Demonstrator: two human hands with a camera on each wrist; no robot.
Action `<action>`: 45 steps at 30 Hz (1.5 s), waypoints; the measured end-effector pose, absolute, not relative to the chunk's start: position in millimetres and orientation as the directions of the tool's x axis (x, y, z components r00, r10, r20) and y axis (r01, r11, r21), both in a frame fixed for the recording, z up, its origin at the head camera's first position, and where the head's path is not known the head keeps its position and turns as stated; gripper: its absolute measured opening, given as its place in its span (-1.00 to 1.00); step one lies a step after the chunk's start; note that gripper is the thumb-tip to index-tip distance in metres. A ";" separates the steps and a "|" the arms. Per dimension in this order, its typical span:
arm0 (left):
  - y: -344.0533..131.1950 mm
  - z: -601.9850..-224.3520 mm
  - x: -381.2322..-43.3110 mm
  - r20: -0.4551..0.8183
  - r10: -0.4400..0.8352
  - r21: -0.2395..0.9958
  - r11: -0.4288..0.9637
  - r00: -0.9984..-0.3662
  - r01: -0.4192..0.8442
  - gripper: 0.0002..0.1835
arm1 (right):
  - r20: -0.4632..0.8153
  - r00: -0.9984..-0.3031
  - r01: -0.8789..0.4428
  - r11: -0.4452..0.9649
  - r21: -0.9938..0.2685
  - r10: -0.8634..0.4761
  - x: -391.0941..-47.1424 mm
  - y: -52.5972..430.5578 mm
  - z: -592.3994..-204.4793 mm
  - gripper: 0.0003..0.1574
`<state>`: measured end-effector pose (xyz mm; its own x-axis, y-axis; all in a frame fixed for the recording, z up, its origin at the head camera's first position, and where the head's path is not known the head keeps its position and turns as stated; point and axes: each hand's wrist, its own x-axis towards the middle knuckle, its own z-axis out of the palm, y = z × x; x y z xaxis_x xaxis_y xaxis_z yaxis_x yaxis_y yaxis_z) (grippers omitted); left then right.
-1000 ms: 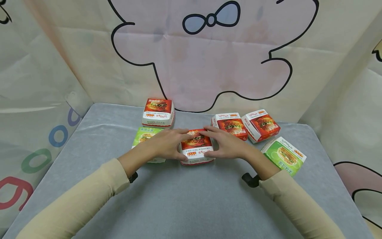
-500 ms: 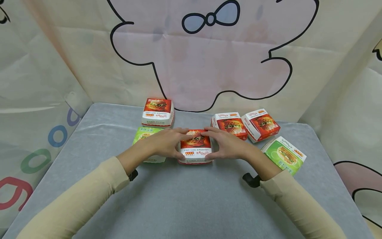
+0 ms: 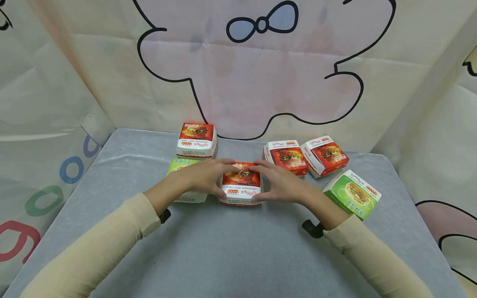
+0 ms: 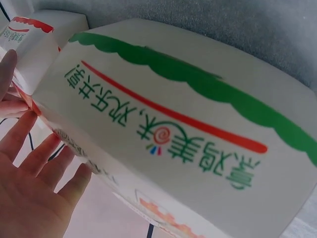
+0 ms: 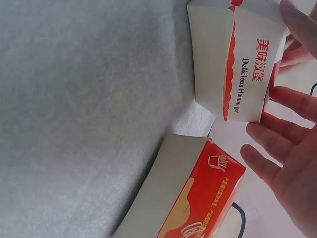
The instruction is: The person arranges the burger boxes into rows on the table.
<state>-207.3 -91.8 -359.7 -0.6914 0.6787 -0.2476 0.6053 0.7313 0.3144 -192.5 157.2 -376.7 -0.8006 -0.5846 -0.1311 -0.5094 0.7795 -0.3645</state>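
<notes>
A red-and-white hamburger box (image 3: 241,184) rests near the middle of the table, printed with a burger picture. My left hand (image 3: 205,177) holds its left side, thumb at the front and fingers toward the back. On the opposite side, my right hand (image 3: 281,184) holds it the same way. In the right wrist view, the fingers (image 5: 277,141) and thumb touch the box (image 5: 252,74). Below my left hand sits a green-and-white box (image 3: 190,197), partly covered by it; its green-trimmed side (image 4: 188,124) fills the left wrist view.
Another red box (image 3: 196,140) stands at the back left. To the right are two red boxes, one (image 3: 287,157) beside the other (image 3: 325,156), and a green box (image 3: 352,194) near the right forearm. All are on a grey cloth-covered table (image 3: 231,256) before a printed curtain.
Both hands have shifted slightly left, and the held hamburger box has moved left with them, closer to the left green box. The other boxes stay in place.
</notes>
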 end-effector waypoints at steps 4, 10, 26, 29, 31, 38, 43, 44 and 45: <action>-93.4 -359.4 -207.7 -0.254 0.676 0.302 0.735 -0.692 0.607 -0.15 | -0.131 -0.800 -0.512 0.780 -0.360 -0.586 -191.6 154.1 -377.3 0.09; -96.0 -357.5 -207.7 -0.256 0.673 0.299 0.738 -0.694 0.606 -0.16 | -0.126 -0.799 -0.520 0.781 -0.346 -0.588 -190.8 151.6 -377.8 0.09; -99.2 -356.8 -208.5 -0.248 0.688 0.319 0.723 -0.682 0.613 -0.17 | -0.094 -0.794 -0.553 0.778 -0.298 -0.601 -188.1 150.6 -378.5 0.08; -99.4 -356.8 -207.7 -0.244 0.689 0.316 0.722 -0.683 0.615 -0.18 | -0.092 -0.792 -0.558 0.777 -0.291 -0.603 -187.4 150.4 -377.2 0.08; -99.4 -357.0 -207.5 -0.241 0.690 0.317 0.721 -0.682 0.617 -0.18 | -0.093 -0.793 -0.558 0.778 -0.288 -0.603 -187.2 150.3 -376.2 0.08; -100.3 -359.2 -207.0 -0.222 0.706 0.319 0.704 -0.672 0.634 -0.19 | -0.085 -0.787 -0.573 0.774 -0.269 -0.612 -186.1 150.5 -377.0 0.09; -100.5 -359.1 -206.1 -0.214 0.710 0.318 0.700 -0.671 0.640 -0.19 | -0.080 -0.782 -0.581 0.770 -0.264 -0.618 -185.3 150.3 -377.0 0.07; -100.4 -359.0 -206.1 -0.215 0.709 0.318 0.701 -0.672 0.638 -0.19 | -0.078 -0.782 -0.583 0.769 -0.261 -0.619 -185.4 150.4 -377.2 0.07; -100.4 -359.0 -206.1 -0.215 0.708 0.317 0.702 -0.673 0.637 -0.19 | -0.075 -0.782 -0.584 0.769 -0.260 -0.619 -185.5 150.6 -377.3 0.07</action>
<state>-206.1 -100.4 -359.0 -0.6728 0.7078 -0.2153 0.6372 0.7023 0.3174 -185.5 150.6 -377.3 -0.7816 -0.6194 -0.0746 -0.5843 0.7686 -0.2605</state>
